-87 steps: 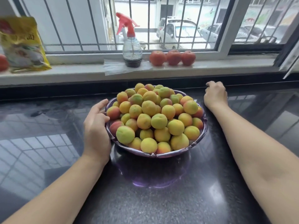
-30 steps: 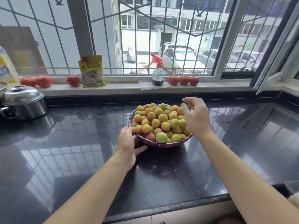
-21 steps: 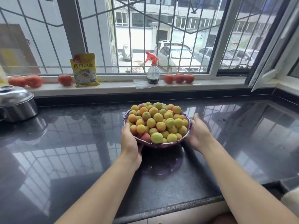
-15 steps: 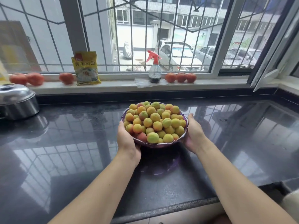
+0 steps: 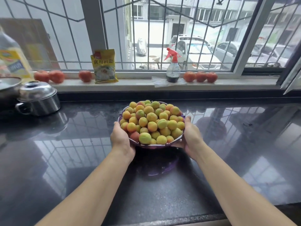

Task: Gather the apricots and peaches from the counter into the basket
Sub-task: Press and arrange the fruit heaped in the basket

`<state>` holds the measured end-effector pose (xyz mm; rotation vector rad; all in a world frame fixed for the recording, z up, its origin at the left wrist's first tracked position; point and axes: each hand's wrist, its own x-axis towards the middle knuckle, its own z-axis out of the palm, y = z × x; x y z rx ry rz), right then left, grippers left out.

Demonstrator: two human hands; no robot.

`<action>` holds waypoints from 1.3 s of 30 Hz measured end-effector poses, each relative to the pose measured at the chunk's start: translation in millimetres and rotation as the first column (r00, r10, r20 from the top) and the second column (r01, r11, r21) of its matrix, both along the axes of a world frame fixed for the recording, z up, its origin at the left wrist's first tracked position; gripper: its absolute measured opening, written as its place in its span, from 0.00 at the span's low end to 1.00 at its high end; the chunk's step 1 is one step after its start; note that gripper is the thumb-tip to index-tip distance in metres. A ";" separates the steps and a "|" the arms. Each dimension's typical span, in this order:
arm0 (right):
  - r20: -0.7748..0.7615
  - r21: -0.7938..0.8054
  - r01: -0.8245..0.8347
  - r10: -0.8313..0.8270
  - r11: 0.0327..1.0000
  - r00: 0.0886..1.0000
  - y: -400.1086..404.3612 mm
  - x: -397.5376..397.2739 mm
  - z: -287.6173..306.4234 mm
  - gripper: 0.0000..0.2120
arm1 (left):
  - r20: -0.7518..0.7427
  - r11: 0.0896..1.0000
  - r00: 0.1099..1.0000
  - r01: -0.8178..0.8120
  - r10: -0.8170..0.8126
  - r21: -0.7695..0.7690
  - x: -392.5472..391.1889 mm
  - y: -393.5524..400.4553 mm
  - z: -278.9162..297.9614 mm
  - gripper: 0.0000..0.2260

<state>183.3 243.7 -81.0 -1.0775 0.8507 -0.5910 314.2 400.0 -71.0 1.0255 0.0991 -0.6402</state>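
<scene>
Both hands have kept their places at the sides of the basket (image 5: pixel 158 146) since half a second ago, and the view has tipped so that more of the left end of the tabletop (image 5: pixel 65 152) shows. Left hand (image 5: pixel 121 138) cups the left rim, fingers curled under it; right hand (image 5: pixel 190 136) cups the right rim, thumb up along the edge. One purple basket sits out near the middle of the dark tabletop, whether lifted or resting I cannot tell, with a purple glint on the surface beneath it. Fruit (image 5: pixel 152 122) is heaped above the rim, yellow-orange with some red, several dozen pieces, too many and too overlapped to count exactly. On the sill (image 5: pixel 138 84) stand six tomatoes: two (image 5: pixel 48 76) at far left, one (image 5: pixel 85 76) beside the packet, three (image 5: pixel 200 77) in a row right of the bottle. One yellow packet (image 5: pixel 104 66) leans against the bars, and one spray bottle (image 5: pixel 173 67) with a red trigger stands on a clear sheet. One lidded steel pot (image 5: pixel 38 97) sits at the left of the tabletop, a second pot (image 5: pixel 8 88) partly showing behind it, and one big oil bottle (image 5: pixel 11 59) at the far-left edge
</scene>
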 end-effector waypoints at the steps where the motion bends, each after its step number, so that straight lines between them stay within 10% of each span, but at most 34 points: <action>1: -0.028 -0.028 0.010 -0.011 1.000 1.000 2.3 3.1 1.9 0.26 | 0.026 0.999 1.000 -0.009 0.008 0.048 4.7 0.1 -2.7 0.23; 5: -0.145 -0.234 0.019 -0.054 0.972 0.988 -3.5 13.8 21.8 0.24 | 0.059 0.995 0.998 0.014 -0.019 0.095 25.1 1.2 -2.4 0.21; 8: -0.258 -0.681 -0.065 -0.155 0.729 0.954 -38.1 25.2 43.0 0.22 | 0.355 0.956 0.935 -0.100 -0.005 0.276 36.9 0.2 5.1 0.18; 11: -0.423 -0.778 -0.339 -0.041 0.529 0.905 -57.6 42.5 59.5 0.21 | 0.879 0.871 0.428 -0.325 -0.211 0.368 42.8 -8.3 32.9 0.20; 15: -0.518 -0.757 -0.470 0.020 0.454 0.855 -57.9 55.2 49.0 0.20 | 0.569 0.555 0.049 -0.167 -0.821 0.815 46.7 -46.6 54.5 0.23; 18: -0.578 -0.720 -0.534 0.043 0.444 0.815 -53.8 52.0 41.4 0.21 | 0.452 0.459 -0.096 -0.291 -0.887 0.839 41.6 -48.7 49.4 0.25; 32: -0.401 -0.845 -0.353 -0.039 0.402 0.915 -52.1 27.2 36.6 0.14 | 0.602 0.600 -0.073 -0.234 -0.795 0.765 45.8 -20.7 35.2 0.18; 39: -0.042 -0.979 -0.033 -0.037 0.199 0.998 2.2 -6.1 38.6 0.15 | 0.750 0.709 0.045 -0.294 -0.660 0.641 35.9 -17.7 31.7 0.18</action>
